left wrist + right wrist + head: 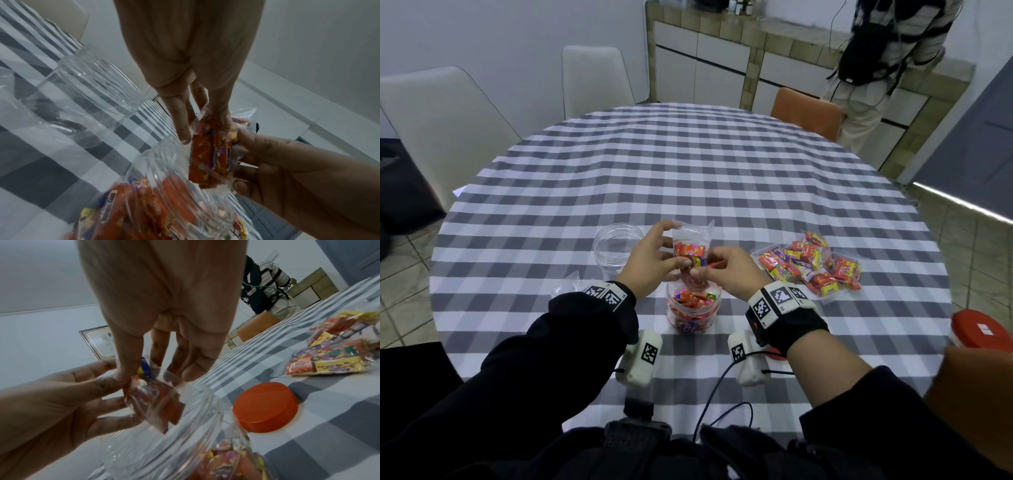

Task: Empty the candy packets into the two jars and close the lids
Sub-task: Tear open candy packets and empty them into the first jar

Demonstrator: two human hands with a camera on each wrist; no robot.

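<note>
Here both hands, left (650, 262) and right (726, 270), pinch a clear candy packet (690, 253) above the part-filled jar (693, 310) on the desk (688, 164).

A home dining room: round worktop under grey-and-white checked cloth (688, 164), white moulded chairs (441, 113), tiled sideboard (756, 44).

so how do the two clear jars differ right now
The near jar holds a heap of wrapped candies; the far jar holds none. The near jar sits directly under the candy packet that the left hand and right hand are holding, mouth down, over it; the far jar stands off to the left, untouched. Both are clear, upright and lidless.
</note>
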